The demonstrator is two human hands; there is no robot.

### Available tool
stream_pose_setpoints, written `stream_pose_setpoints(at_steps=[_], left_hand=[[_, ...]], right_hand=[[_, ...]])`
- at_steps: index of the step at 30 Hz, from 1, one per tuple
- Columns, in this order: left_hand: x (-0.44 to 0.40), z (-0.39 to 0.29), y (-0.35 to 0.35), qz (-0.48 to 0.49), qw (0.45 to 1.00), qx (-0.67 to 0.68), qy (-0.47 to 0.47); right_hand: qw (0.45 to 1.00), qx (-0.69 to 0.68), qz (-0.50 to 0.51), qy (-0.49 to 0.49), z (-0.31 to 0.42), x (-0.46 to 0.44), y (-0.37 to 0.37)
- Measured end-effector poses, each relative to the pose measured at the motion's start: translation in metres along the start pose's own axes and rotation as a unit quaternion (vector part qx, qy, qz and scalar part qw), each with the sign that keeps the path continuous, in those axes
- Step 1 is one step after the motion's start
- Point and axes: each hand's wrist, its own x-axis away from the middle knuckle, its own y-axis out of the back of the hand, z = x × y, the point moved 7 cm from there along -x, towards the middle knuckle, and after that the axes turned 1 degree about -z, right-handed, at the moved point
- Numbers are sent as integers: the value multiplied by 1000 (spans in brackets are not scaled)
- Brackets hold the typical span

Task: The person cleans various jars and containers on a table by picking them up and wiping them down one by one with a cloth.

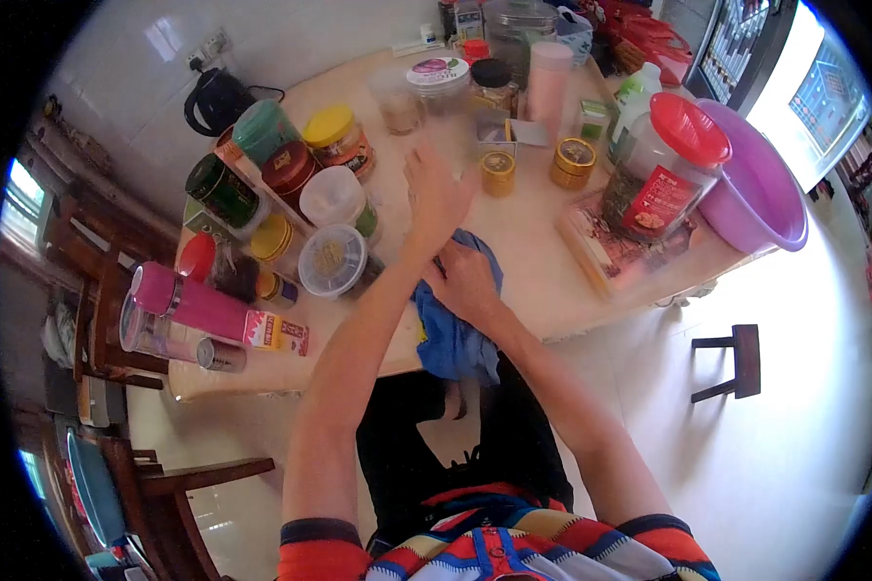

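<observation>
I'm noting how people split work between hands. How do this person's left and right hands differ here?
The right hand holds the bunched blue cloth, while the left hand shows no cloth in it. The left hand reaches farther across the table than the right hand. The left hand's fingers are blurred; the right hand looks sharper. Both are bare.
</observation>
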Motion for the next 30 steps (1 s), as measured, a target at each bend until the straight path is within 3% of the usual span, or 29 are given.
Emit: stream_pose_setpoints(at_steps=[3,6,8,12,14,17,21,23,26,28,30], left_hand=[[-41,12,1,-60,997,39,3],[-72,14,2,-105,981,151,-54],[-81,6,11,-191,979,38,-64],[-100,2,13,-189,980,8,-57],[-108,9,3,-114,993,38,-13],[-106,8,5,-83,996,45,7],[-85,-13,37,-130,989,68,-4],[-68,-37,67,-165,976,114,-86],[-14,-75,113,-132,969,189,-83],[30,-90,139,-116,971,175,-116],[68,-100,155,-121,965,203,-113]], right_hand=[[995,42,52,-72,4,-2,6],[999,20,1,-25,9,-1,10],[1000,11,2,-27,9,-2,11],[999,1,15,-43,6,-2,10],[999,-5,1,-39,6,-3,11],[999,-7,-20,-41,4,-3,12],[999,-7,-33,-36,5,-3,15],[998,-22,-45,-29,7,-4,16],[999,-15,-28,-40,0,0,11],[997,-27,-68,-19,4,0,15],[999,-2,-9,-34,-9,3,10]])
